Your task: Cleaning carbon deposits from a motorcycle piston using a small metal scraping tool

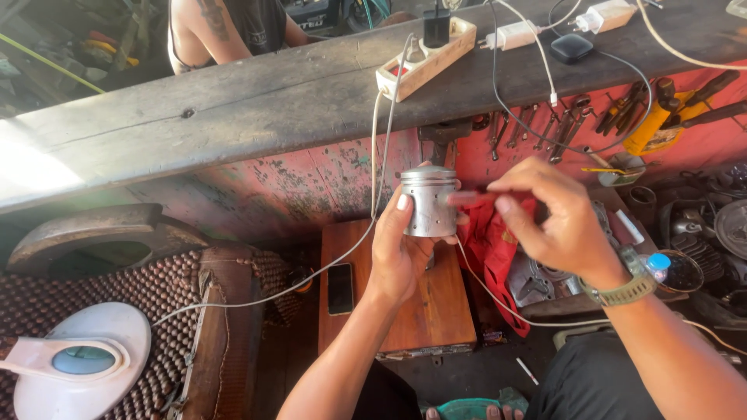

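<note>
My left hand [398, 250] holds a silver metal piston [428, 201] upright by its skirt, thumb on its left side. My right hand [554, 216] is just to the right of the piston, fingers pinched on a thin red-handled tool [467, 197] whose tip touches the piston's side. A watch with a green strap [620, 293] is on my right wrist. Both hands hover above a wooden box [432, 311] and a red cloth [492, 241].
A black phone [340, 288] lies on the wooden box. A wooden power strip [426, 56] with chargers and white cables sits on the grey plank shelf [233, 109]. Wrenches [545, 128] hang on the red wall. Engine parts [700, 233] lie right; a white lamp [78, 362] lower left. Another person [226, 27] stands behind.
</note>
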